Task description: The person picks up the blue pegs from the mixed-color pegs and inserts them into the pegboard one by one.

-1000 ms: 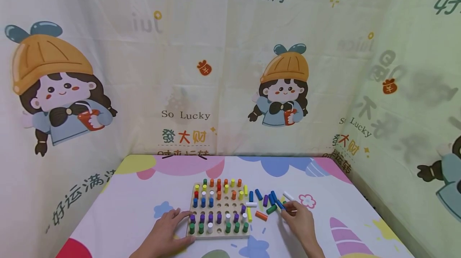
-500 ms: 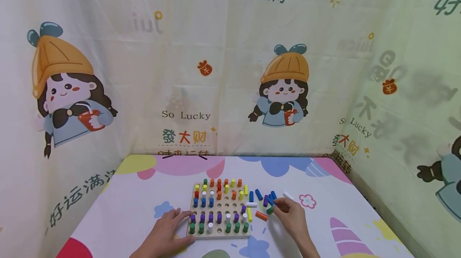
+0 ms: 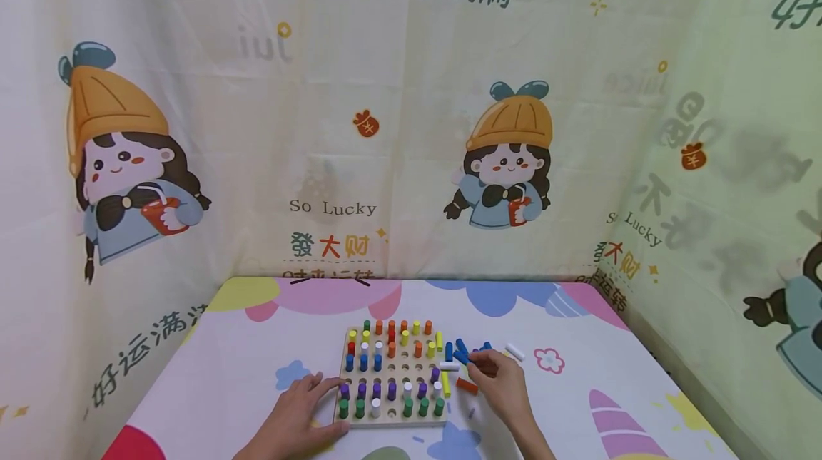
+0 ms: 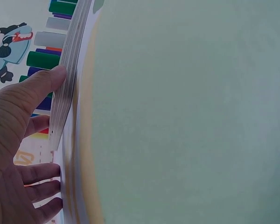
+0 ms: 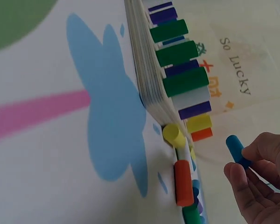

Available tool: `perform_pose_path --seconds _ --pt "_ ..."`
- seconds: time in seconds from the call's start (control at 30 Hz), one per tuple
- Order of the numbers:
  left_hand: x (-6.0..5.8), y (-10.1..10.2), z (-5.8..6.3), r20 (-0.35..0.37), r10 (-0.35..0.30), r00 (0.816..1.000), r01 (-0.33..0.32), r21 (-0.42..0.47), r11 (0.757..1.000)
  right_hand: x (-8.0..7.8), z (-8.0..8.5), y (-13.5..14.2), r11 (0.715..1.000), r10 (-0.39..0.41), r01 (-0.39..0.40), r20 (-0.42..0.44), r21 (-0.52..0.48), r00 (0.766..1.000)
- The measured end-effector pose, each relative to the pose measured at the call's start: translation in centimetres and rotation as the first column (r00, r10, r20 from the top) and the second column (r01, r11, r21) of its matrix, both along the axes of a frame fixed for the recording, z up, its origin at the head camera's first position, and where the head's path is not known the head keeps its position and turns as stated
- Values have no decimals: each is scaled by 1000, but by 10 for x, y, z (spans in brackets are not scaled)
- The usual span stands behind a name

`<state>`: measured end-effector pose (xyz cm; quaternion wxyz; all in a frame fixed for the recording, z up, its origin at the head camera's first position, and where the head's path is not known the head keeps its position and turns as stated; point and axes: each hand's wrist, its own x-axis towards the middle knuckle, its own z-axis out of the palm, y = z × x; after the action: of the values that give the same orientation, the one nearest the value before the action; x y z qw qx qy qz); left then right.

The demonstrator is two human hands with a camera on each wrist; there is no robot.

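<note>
A wooden pegboard (image 3: 402, 367) stands on the table with rows of coloured pegs upright in it, and several bare holes show in its middle rows. At its left front corner rests my left hand (image 3: 298, 406), the thumb on the near edge and the index finger against the left side; the other fingers touch the table. Just right of the board, my right hand (image 3: 502, 383) pinches a blue peg (image 5: 236, 149) between thumb and fingertips, held above the loose pegs. In the right wrist view that peg is tilted, apart from the board.
Loose pegs lie right of the board: an orange peg (image 3: 467, 386), a white peg (image 3: 449, 366), a yellow peg (image 3: 446, 384) and others in blue. Another white peg (image 3: 515, 351) lies beyond my right hand, which hides part of the pile. A printed cloth wall (image 3: 411, 232) rises behind the table.
My right hand has moved left with the blue peg, from the right side of the loose pegs toward the board. The left hand has stayed at the board's corner.
</note>
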<state>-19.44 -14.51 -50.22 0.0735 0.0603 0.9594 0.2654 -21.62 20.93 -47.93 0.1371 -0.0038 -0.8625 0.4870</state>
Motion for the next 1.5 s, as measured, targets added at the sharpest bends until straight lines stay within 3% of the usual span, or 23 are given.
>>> perform_pose_path --seconds 0.8,1.3,1.5 --pt "1 0 2 26 -2 1000 2 12 1000 -2 4 -42 988 148 -147 29 -43 989" --pt "-1 -1 3 19 -16 1000 16 4 1000 -5 2 -59 967 252 -254 -61 -24 966" --pt "-1 -1 2 9 -15 1000 15 2 1000 -5 1 -65 962 272 -273 -58 -15 961"
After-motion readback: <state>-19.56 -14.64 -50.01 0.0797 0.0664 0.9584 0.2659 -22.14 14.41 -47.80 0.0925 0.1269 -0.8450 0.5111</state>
